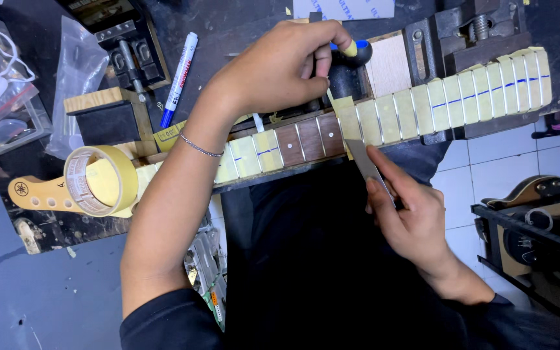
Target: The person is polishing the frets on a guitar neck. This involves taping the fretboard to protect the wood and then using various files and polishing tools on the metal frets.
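A long guitar neck (384, 120) lies flat across the bench, under both hands. Yellow tape covers most of its spaces between the shiny metal bars. Three brown wood spaces with white dots show bare, between the hands. A thin grey metal blade (364, 162) sits in the right hand (409, 220), its tip touching the neck's near edge.

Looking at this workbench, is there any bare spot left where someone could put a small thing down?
Some. A dark bare strip of bench lies between the marker pen and the left hand. The bench's lower left corner, below the tape roll, is partly bare too. Along the guitar neck it is crowded: both hands, the right hand with its metal blade, and the clamp.
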